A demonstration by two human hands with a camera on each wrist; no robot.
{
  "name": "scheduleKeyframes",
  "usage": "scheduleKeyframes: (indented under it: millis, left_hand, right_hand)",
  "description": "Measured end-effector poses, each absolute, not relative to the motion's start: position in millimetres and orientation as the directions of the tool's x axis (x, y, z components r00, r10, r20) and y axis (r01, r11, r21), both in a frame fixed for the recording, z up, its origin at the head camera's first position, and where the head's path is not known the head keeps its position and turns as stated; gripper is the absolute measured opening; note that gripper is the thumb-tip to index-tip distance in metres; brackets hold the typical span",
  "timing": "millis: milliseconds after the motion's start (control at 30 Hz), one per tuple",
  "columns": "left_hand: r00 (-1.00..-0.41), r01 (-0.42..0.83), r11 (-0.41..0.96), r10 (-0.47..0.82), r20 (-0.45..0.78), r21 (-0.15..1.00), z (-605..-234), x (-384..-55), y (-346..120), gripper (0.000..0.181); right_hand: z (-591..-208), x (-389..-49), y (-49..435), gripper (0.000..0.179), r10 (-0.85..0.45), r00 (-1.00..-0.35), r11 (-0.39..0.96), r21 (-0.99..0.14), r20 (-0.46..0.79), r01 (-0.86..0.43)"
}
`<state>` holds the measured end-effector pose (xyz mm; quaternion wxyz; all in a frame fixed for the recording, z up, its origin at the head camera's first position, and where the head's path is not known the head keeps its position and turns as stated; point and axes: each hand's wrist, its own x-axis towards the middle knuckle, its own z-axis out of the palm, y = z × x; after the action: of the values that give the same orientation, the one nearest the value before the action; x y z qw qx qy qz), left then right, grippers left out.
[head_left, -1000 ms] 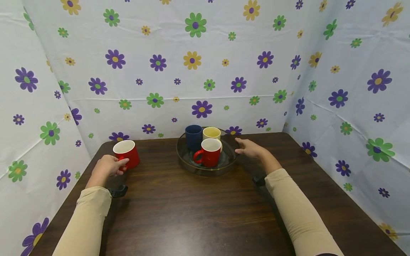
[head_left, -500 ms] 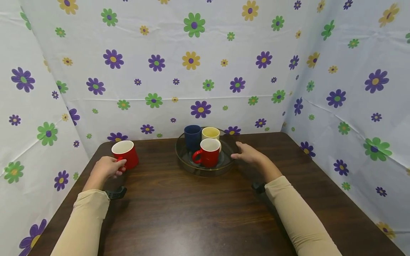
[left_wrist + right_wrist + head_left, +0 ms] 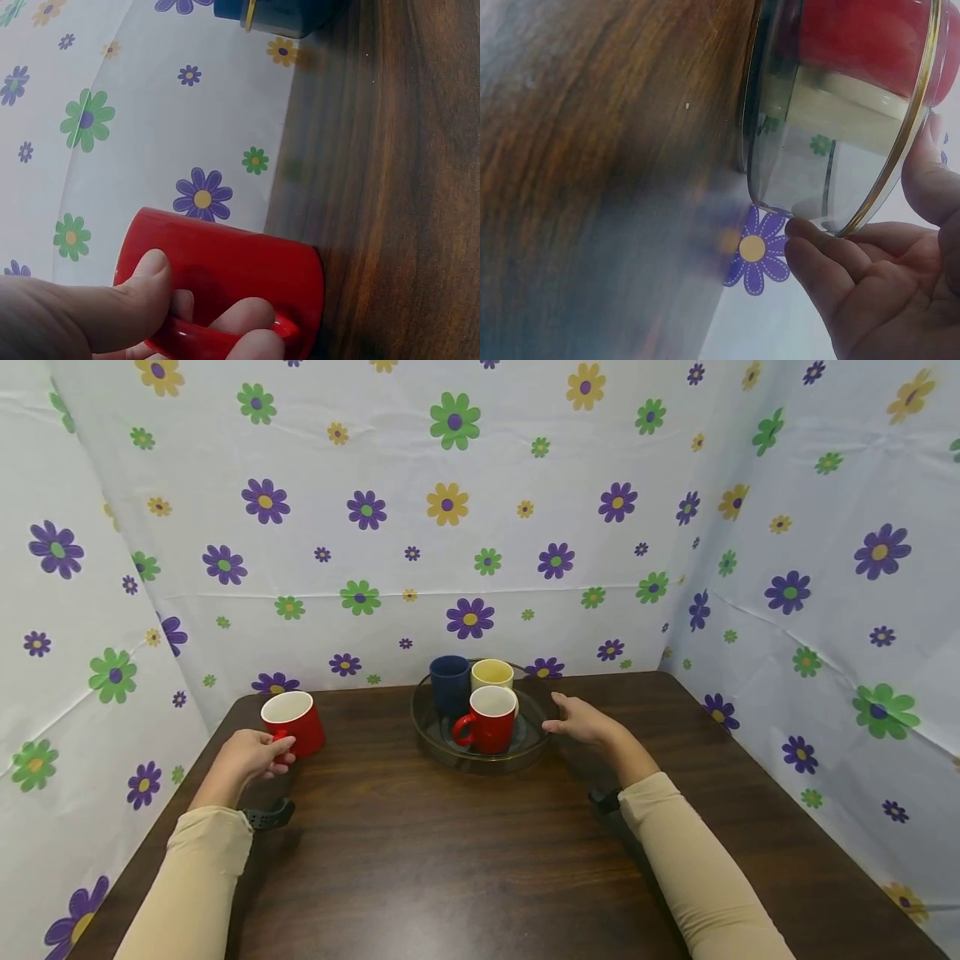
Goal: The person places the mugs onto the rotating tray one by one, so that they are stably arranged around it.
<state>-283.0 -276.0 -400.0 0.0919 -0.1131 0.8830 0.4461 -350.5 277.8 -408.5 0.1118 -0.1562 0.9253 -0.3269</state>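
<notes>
At the table's left, my left hand [image 3: 249, 757] grips the handle of a red mug [image 3: 297, 723] with a white inside. The left wrist view shows the fingers through the handle [image 3: 196, 339] and the thumb against it. The mug's base is at the tabletop. Farther back in the middle stands a round clear glass dish [image 3: 480, 766] with a gold rim. It contains a second red mug [image 3: 491, 727], a yellow mug [image 3: 495, 671] and a dark blue mug [image 3: 452, 685]. My right hand [image 3: 581, 722] holds the dish's right edge, thumb at the gold rim [image 3: 897, 163], fingers against the glass wall.
Everything stands on a dark wood-grain table [image 3: 420, 852]. A white cloth with printed flowers [image 3: 390, 468] hangs behind the table and along both sides. A dark wrist band [image 3: 270, 814] shows at my left wrist, with part of another [image 3: 603, 800] at my right.
My right thumb has come in from beside the dish to its rim. My left hand keeps its grip on the red mug, which has hardly moved. The view has shifted slightly.
</notes>
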Motion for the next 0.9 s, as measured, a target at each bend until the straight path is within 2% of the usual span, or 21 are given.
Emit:
scheduleKeyframes:
  millis: [467,900]
  left_hand:
    - [-0.968,-0.25,0.576,-0.131,-0.213,0.779,-402.6,-281.2,-280.8,0.048]
    - [-0.982,-0.181,0.616,-0.07,-0.175,0.766,-392.3,-277.1,-275.4,0.048]
  right_hand:
    - [-408.3,-353.2,279.3,0.079,-0.374,-0.922,0.754,-0.613,-0.104,-0.236]
    - [-407.7,-355.1,280.3,0.079,-0.388,-0.914,0.754,-0.612,-0.121,-0.239]
